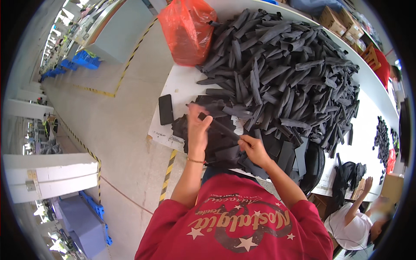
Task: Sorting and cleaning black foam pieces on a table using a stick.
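White counter (pixel 182 84) fills the frame's middle: a black phone (pixel 165 109) left of centre, then both hands, left (pixel 198 130) and right (pixel 253 148), gripping 1 dark strip (pixel 219 125) at centre; a strip heap (pixel 281 69) upper right.

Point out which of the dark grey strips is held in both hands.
The dark grey fabric strip stretched between the left hand and right hand, lifted above the flat stack; all the others lie loose in the big heap of dark grey strips.
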The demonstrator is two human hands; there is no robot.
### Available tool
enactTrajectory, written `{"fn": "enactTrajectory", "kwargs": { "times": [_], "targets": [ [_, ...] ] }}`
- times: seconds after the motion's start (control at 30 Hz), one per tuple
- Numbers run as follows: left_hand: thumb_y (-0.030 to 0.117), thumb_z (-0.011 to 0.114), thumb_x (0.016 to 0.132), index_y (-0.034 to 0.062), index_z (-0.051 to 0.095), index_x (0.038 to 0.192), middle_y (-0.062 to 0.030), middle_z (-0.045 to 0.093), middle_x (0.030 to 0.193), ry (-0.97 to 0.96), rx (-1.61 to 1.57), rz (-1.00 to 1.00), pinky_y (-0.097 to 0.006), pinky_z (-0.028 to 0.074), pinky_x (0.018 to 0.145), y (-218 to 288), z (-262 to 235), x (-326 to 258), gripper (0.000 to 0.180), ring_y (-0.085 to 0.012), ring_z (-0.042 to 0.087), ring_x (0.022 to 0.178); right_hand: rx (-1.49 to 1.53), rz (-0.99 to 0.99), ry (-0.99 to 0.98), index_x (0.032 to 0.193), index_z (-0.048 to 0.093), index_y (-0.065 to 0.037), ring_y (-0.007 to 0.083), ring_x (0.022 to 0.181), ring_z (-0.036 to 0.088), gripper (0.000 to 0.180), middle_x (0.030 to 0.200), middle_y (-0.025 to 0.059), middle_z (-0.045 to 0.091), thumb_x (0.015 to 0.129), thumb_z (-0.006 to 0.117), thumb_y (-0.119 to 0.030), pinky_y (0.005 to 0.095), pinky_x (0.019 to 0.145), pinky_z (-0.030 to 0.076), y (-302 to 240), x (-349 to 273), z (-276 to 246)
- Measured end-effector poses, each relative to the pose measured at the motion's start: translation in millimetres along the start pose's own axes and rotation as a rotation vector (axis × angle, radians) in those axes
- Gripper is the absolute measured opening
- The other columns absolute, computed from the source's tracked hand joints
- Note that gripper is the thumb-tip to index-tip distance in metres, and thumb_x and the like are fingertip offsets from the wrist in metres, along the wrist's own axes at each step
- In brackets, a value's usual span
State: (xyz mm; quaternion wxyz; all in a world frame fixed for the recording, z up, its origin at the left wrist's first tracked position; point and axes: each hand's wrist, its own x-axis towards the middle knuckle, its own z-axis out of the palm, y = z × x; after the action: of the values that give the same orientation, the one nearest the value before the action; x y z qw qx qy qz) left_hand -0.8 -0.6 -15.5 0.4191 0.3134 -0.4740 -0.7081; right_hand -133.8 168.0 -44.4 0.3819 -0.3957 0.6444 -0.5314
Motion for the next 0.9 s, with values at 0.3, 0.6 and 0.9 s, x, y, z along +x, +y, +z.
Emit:
{"fn": "enactTrajectory", "kwargs": {
  "times": [0.3, 0.6, 0.9],
  "targets": [
    [0.027, 0.068, 0.089, 0.0011, 0.065, 0.097, -0.0049, 0.062, 0.073, 0.362, -0.483, -0.379, -0.035, 0.054, 0.063, -18.6, 36.2, -15.5, 0.027, -0.0164, 0.059, 0.06, -0.244, -0.029, 0.208, 0.086, 0.057, 0.002, 0.0384, 0.062, 0.06, 0.013, 0.069, 0.0218, 0.059, 0.091, 0.059, -0.01, 0.0413, 0.055, 0.045, -2.7, -18.3, 49.2],
    [0.028, 0.067, 0.09, 0.0019, 0.065, 0.092, 0.0037, 0.041, 0.049, 0.37, -0.367, -0.318, -0.023, 0.02, 0.036, -15.0, 36.0, -3.9, 0.027, -0.005, 0.03, 0.036, -0.295, 0.035, 0.085, 0.092, 0.062, 0.0, 0.0356, 0.062, 0.061, 0.011, 0.072, 0.0211, 0.061, 0.09, 0.061, -0.011, 0.0395, 0.054, 0.047, -5.9, -102.4, 1.4],
    [0.032, 0.062, 0.093, 0.0045, 0.062, 0.096, 0.0047, 0.039, 0.05, 0.371, -0.479, -0.237, -0.021, 0.02, 0.035, -7.3, 21.8, 29.5, 0.028, -0.0036, 0.029, 0.038, -0.155, 0.209, 0.243, 0.11, 0.056, -0.004, 0.0056, 0.052, 0.044, 0.029, 0.058, 0.0015, 0.051, 0.087, 0.069, -0.016, 0.0252, 0.046, 0.036, -32.7, -108.7, -31.9]
  ]
}}
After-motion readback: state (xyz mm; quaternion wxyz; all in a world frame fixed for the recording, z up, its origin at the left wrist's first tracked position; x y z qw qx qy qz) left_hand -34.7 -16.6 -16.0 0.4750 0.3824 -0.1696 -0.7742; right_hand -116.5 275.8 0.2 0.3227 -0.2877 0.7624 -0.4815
